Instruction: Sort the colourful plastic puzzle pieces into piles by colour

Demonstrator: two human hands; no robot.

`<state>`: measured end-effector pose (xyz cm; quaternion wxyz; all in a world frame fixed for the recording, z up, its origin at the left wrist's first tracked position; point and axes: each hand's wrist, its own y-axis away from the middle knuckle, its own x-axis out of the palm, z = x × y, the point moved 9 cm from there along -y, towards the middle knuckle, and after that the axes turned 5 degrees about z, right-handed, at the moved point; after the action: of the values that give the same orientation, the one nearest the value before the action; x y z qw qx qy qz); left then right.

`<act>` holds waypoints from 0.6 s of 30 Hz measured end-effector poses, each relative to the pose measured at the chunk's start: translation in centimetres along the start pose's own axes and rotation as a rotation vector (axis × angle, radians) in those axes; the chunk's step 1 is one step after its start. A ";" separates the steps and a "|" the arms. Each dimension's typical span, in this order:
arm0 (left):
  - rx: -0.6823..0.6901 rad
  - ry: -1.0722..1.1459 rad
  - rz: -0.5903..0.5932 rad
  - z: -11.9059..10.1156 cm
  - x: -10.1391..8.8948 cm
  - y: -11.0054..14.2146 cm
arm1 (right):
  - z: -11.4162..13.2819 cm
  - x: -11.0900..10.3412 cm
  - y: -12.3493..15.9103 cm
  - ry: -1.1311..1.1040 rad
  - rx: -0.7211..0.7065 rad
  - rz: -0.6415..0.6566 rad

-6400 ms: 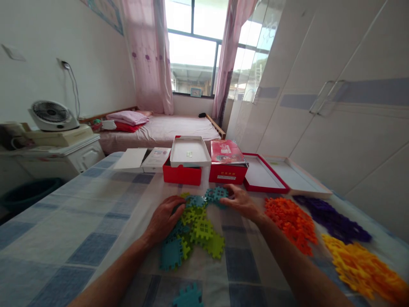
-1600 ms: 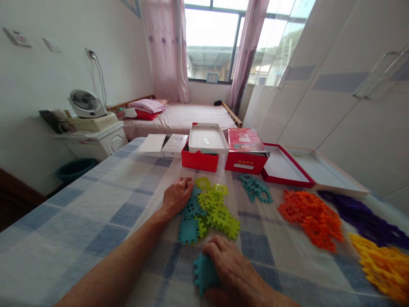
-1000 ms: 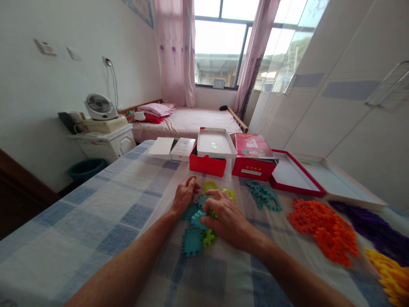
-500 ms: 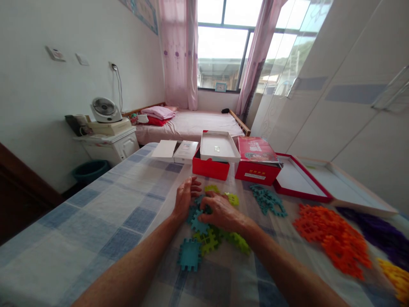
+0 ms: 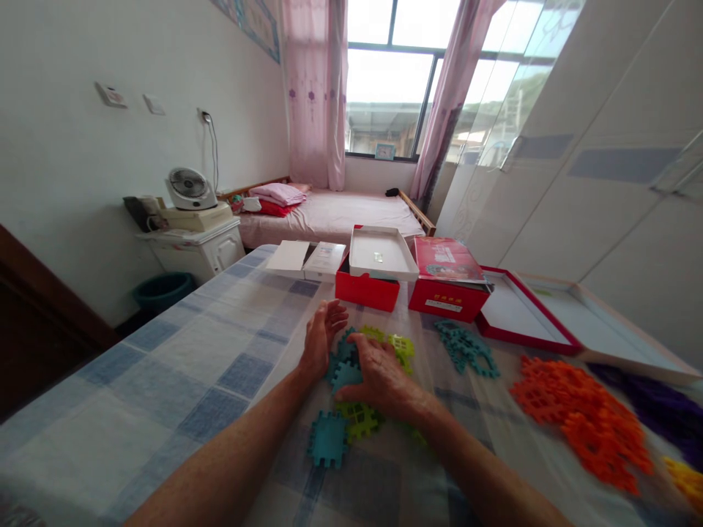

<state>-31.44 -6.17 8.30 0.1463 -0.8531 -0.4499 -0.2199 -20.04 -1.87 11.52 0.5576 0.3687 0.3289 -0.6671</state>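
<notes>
A mixed pile of teal and lime-green interlocking plastic tiles (image 5: 392, 342) lies on the blue-checked tablecloth (image 5: 165, 380). My left hand (image 5: 323, 333) stands on its edge at the pile's left side, fingers stretched out and together, holding nothing. My right hand (image 5: 381, 375) lies over the middle of the pile, with thumb and fingers closed on a teal tile (image 5: 346, 375). A lone teal tile (image 5: 328, 439) and a green tile (image 5: 359, 419) lie just in front of the hands.
A small teal heap (image 5: 466, 348), an orange heap (image 5: 582, 413), a purple heap (image 5: 659, 399) and yellow tiles (image 5: 684, 472) lie to the right. Two red boxes (image 5: 447, 298), a white tray (image 5: 381, 252) and an open lid (image 5: 516, 322) stand behind. Beyond are a bed and a fan.
My right hand took a teal tile from the near edge to the pile. My left hand opened beside the pile. The view drifted left.
</notes>
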 end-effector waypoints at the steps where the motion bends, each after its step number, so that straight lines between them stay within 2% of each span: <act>1: -0.004 0.003 0.004 0.0 0.1 0.0 | -0.1 0.2 0.0 0.005 0.004 0.001; 8: -0.011 -0.014 0.094 -0.3 0.5 0.0 | 0.8 -0.2 -0.3 -0.017 -0.093 -0.085; 11: 0.007 -0.025 0.077 -0.5 0.2 -0.2 | 1.1 -0.7 0.0 -0.023 -0.120 -0.148; 14: -0.003 -0.014 0.056 -0.4 0.1 -0.3 | 0.7 -1.1 0.0 -0.127 -0.109 -0.182; 16: -0.008 -0.017 0.064 -0.4 0.2 -0.3 | 0.2 -2.0 0.0 -0.192 -0.083 -0.218; 18: -0.013 -0.039 0.075 -0.3 0.3 -0.2 | -1.1 -4.1 0.5 -0.234 -0.001 -0.306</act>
<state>-31.52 -5.99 8.75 0.1403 -0.8745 -0.4187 -0.2006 -18.98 1.04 14.50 0.4841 0.2341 0.3144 -0.7823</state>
